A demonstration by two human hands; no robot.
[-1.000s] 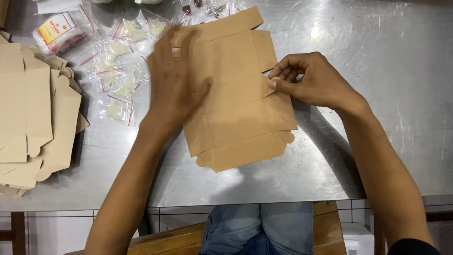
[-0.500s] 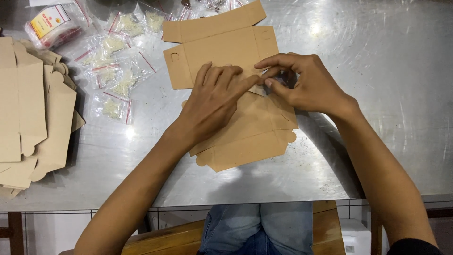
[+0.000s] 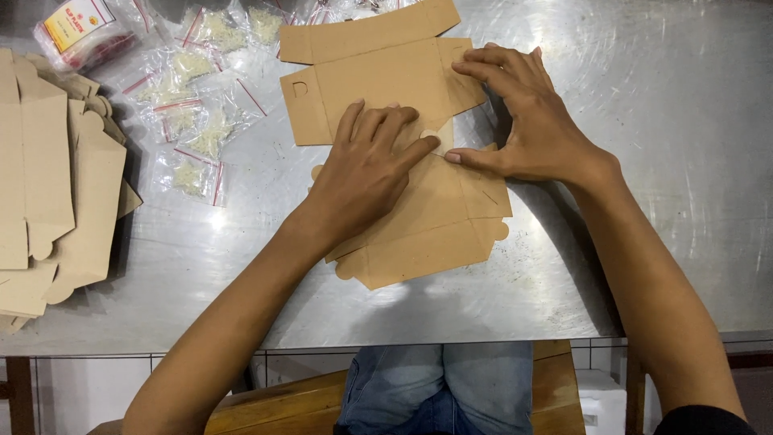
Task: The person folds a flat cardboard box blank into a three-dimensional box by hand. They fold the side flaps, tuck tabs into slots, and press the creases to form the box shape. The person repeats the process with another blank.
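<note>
Steel table [image 3: 644, 242] lay under the flat carton [image 3: 403, 161]. Your left hand [image 3: 366, 173] pressed it, fingers spread flat, gripping nothing; your right hand [image 3: 527, 113] splayed on its right flap. Uneven pressure could have creased it crooked or slid it.

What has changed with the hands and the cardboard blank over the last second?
The left hand slid from the blank's top left toward its middle and now presses flat there. The right hand left the right edge and moved up onto the upper right flap. The flat brown cardboard box blank shows more of its upper panel. The stack of blanks and plastic sachets stayed put.
</note>
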